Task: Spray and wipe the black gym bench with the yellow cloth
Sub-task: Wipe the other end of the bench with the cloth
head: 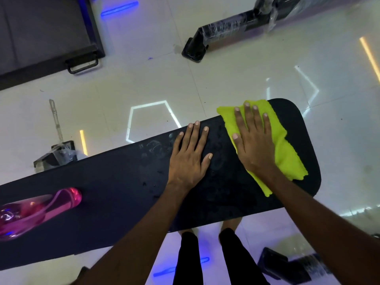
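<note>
Stretching across the view from lower left to upper right, the black gym bench (pixel 115 194) carries everything in play, with droplets and smears showing on the pad left of centre. The yellow cloth (pixel 285 153) lies spread near the bench's right end, and the right hand (pixel 254 145) presses it flat with straight fingers, not clenched. The left hand (pixel 190 159) rests palm down on the bare pad just beside the cloth, fingers straight, grasping nothing. A pink spray bottle (pixel 35 210) lies on its side at the left end, well apart from both hands. To wipe well, the person should probably keep the palm flat, sweep the cloth leftward through the wet patch in overlapping passes, and lift the bracing hand clear of its path.
</note>
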`<state>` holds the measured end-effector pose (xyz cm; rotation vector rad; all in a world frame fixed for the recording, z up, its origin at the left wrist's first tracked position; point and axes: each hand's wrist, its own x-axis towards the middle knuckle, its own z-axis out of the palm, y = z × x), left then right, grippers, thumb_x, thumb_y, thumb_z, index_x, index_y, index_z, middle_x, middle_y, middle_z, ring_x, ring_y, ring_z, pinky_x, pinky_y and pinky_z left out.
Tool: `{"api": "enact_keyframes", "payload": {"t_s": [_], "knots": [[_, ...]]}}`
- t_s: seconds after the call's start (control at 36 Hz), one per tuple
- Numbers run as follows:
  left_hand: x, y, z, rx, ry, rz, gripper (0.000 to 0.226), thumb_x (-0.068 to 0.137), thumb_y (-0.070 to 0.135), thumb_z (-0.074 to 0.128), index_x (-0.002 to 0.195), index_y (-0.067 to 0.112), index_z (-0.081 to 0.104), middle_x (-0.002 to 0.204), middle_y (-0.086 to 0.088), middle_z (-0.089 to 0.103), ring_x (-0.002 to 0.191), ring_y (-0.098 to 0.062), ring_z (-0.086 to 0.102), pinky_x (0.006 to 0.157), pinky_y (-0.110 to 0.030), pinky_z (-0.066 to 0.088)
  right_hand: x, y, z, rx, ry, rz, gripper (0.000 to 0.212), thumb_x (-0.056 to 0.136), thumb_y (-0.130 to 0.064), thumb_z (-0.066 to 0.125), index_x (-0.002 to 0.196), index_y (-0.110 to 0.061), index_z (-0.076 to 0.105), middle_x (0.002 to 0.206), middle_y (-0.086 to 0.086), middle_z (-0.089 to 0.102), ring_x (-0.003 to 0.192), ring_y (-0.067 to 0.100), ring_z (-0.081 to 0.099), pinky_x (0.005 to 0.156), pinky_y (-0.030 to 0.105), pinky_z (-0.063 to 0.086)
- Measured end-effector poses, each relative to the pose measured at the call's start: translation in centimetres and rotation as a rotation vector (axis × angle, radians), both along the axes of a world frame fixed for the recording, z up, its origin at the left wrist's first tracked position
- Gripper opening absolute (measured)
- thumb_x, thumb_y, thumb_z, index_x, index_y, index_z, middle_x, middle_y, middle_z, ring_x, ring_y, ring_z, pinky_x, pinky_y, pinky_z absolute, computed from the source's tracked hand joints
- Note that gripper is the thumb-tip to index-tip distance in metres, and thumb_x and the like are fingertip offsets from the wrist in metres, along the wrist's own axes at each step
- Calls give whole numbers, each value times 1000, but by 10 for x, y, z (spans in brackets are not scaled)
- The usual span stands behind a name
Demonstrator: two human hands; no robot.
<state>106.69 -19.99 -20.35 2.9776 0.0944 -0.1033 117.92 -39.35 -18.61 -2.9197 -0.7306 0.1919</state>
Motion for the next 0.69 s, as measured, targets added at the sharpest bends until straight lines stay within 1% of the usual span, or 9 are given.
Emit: {"api": "enact_keyframes", "payload": {"t_s": [0.08,0.17,0.22,0.31,0.36,0.42,0.47,0.58,0.69], "knots": [[0,0,1,-4,2,-3,69,109,50,29,168,19,10,176,-6,5,163,-22,3,131,-46,14,-49,-1,1,-25,21,-222,72,109,-41,29,173,-18,7,181,15,6,168,36,8,135,58,9],[0,1,1,-13,5,-6,68,109,49,29,167,19,11,176,-7,6,163,-23,4,130,-47,15,-98,13,1,-60,48,-277,73,110,-45,24,173,-15,6,180,18,4,167,41,8,134,62,7],[0,2,1,-13,3,-19,67,110,49,27,167,18,12,176,-8,6,163,-23,4,130,-47,16,-100,19,-2,-62,46,-224,73,110,-47,24,173,-14,7,180,19,6,164,43,17,134,63,7],[-1,4,0,-6,-2,-32,67,110,49,26,167,17,13,176,-8,7,163,-23,4,130,-47,16,-62,6,-8,-55,12,-28,73,109,-47,28,173,-18,9,180,16,10,162,41,24,133,62,8],[-1,4,-1,6,-5,-22,67,110,49,27,167,18,12,176,-8,7,163,-23,4,130,-47,16,-34,-8,-10,-38,-4,105,71,110,-47,27,174,-22,9,181,11,8,166,37,17,134,60,8],[0,3,-1,6,-6,-18,67,109,49,28,167,18,13,176,-8,8,163,-23,5,130,-47,16,-22,-16,-9,-24,-8,150,68,112,-46,25,174,-23,8,182,8,6,168,33,8,135,58,7],[-1,2,1,2,-5,-16,67,109,48,28,167,18,13,176,-8,8,163,-23,5,130,-47,16,-26,-17,-6,-7,-9,68,67,112,-43,26,174,-24,9,182,7,6,169,32,6,135,57,7],[-1,1,5,11,18,-11,67,110,48,27,167,17,11,176,-8,6,163,-24,3,131,-47,14,-65,-14,-2,-7,3,-277,69,111,-42,25,174,-20,9,182,11,8,168,34,8,135,58,10],[-2,0,10,-6,42,-6,66,110,45,28,167,17,10,176,-9,5,163,-24,2,131,-47,12,-104,-5,-4,-39,52,-306,72,110,-46,22,173,-14,6,181,17,4,167,41,4,134,63,7]]}}
